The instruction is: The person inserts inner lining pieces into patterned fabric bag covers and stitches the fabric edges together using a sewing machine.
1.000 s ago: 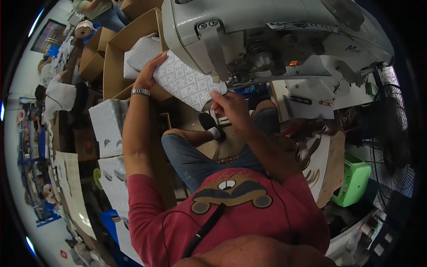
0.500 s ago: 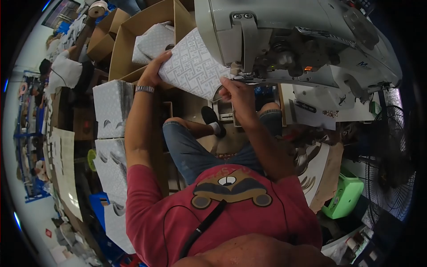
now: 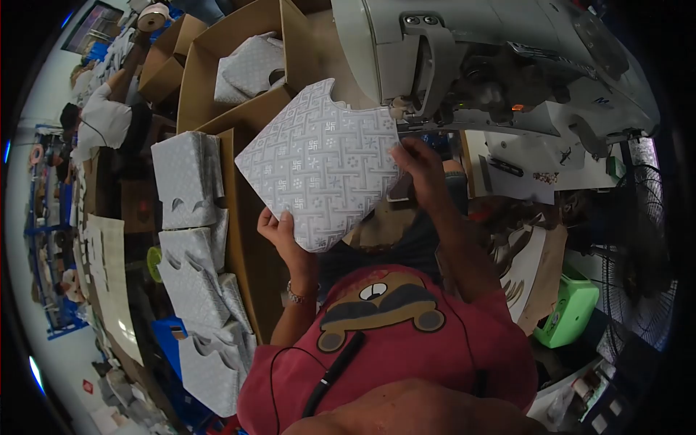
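Observation:
A flat fabric piece [image 3: 312, 163], pale grey with a woven geometric pattern and a curved notch in its upper edge, spreads out before me. My left hand [image 3: 281, 230] pinches its lower left edge, thumb on top. My right hand [image 3: 420, 163] grips the right edge near the sewing machine [image 3: 428, 54], with thumb and finger closed on the cloth. The piece's top right corner touches the machine's needle area, where the presser foot is partly hidden. Which layer lies beneath the fabric I cannot see.
Stacked patterned pieces [image 3: 190, 268] stand at my left, beside a cardboard box [image 3: 232, 123] holding more of them. A green plastic container [image 3: 569, 308] and a black fan [image 3: 631, 268] are at the right. Another person [image 3: 105, 119] works at the far left.
The fabric piece has turned and now shows much more of its face. My left hand has come down from its upper left side to the lower edge. My right hand has shifted right.

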Demonstrator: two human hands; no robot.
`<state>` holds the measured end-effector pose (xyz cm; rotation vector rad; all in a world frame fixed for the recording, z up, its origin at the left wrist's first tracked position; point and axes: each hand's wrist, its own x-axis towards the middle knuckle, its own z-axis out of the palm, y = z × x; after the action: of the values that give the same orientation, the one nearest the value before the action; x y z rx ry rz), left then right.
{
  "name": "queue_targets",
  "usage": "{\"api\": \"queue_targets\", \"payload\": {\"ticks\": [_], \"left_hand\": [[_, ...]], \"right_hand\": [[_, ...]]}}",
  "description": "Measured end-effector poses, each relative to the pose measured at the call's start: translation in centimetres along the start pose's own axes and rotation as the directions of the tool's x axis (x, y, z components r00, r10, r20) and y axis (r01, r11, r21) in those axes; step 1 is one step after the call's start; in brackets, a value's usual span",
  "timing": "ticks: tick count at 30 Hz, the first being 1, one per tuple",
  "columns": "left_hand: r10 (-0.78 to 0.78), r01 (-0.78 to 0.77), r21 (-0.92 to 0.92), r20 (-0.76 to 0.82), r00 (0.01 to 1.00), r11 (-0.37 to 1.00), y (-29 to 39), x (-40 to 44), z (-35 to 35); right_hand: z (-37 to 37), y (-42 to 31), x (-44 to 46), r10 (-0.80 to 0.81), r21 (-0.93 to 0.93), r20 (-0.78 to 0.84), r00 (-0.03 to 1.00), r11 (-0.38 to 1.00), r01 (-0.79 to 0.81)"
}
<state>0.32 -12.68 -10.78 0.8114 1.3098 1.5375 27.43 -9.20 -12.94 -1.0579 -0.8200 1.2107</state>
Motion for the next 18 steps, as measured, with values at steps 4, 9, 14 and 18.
{"api": "queue_targets", "payload": {"ticks": [4,9,14,18], "left_hand": [[-0.011,0.010,-0.034,-0.017,1.000,0.999,0.8,-1.1,1.5],[0.048,-0.049,-0.117,-0.014,0.999,0.992,1.4,-1.4,2.6],[0.081,-0.082,-0.139,-0.012,0.997,0.987,2.1,0.3,4.0],[0.048,-0.044,-0.169,0.020,0.999,0.985,3.9,4.9,5.3]], "right_hand": [[-0.8,-0.5,0.5,-0.054,-0.089,0.010,0.998,0.994,0.055],[-2.1,0.3,0.4,-0.021,-0.210,0.047,0.999,0.977,0.030],[-1.9,1.6,1.8,-0.009,-0.195,-0.011,1.000,0.981,0.007],[-1.0,1.4,2.5,-0.066,-0.107,-0.024,0.998,0.992,0.063]]}}
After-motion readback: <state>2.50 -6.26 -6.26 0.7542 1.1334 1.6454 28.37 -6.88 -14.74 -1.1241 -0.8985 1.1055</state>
